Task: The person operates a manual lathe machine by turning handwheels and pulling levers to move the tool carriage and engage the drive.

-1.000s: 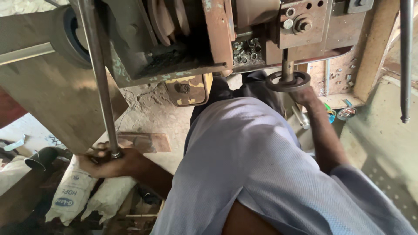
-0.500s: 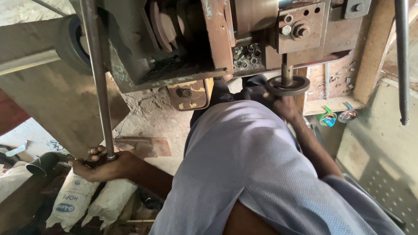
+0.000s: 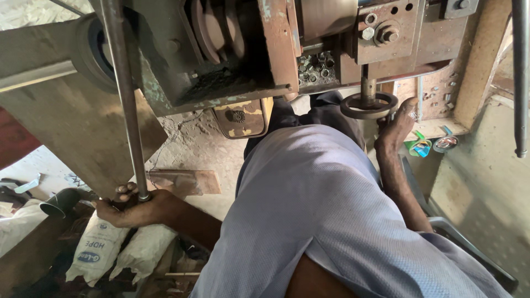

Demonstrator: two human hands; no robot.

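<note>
My left hand (image 3: 132, 205) is wrapped around the lower end of a long grey metal rod (image 3: 124, 94) that slants up past the rusty machine body (image 3: 232, 60). My right hand (image 3: 396, 128) reaches up beside a small round metal handwheel (image 3: 369, 105) on a vertical shaft under the machine; its fingers touch the wheel's right rim. My grey-blue shirt (image 3: 320, 215) fills the middle of the view and hides my lap.
White printed sacks (image 3: 99, 251) lie on the floor at lower left beside a dark pipe piece (image 3: 62, 201). A second vertical rod (image 3: 520, 77) hangs at the right edge. A tray of small nuts (image 3: 316, 65) sits in the machine. A flat wooden block (image 3: 185, 181) lies on the dusty floor.
My right hand has slipped from the top of the handwheel to its right side. My left hand stays at the rod's lower end. The view has shifted slightly.
</note>
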